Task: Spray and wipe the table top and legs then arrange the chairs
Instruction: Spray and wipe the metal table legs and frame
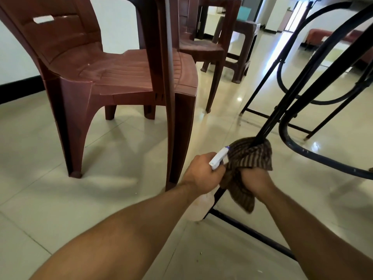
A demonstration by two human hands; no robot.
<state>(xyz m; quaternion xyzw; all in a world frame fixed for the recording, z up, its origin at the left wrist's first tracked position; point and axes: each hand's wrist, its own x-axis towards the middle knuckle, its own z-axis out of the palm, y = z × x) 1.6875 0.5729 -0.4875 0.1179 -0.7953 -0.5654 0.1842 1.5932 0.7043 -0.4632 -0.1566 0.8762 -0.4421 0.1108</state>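
Observation:
Low to the floor, my right hand (254, 181) grips a brown striped cloth (249, 158) wrapped around a black metal table leg (298, 98) that slants up to the right. My left hand (202, 174) holds a spray bottle (218, 158) by its white trigger head, right beside the cloth; the bottle's pale body (199, 207) hangs below my fist. The leg's lower end (219, 196) passes between both hands. A brown plastic chair (101, 63) stands just left of the leg. The table top is almost wholly out of view.
A second brown chair (199, 47) and a brown stool (239, 49) stand further back. Curved black hoops and cross bars of the table frame (314, 154) spread to the right. A black floor bar (252, 235) runs under my right forearm. The tiled floor is glossy.

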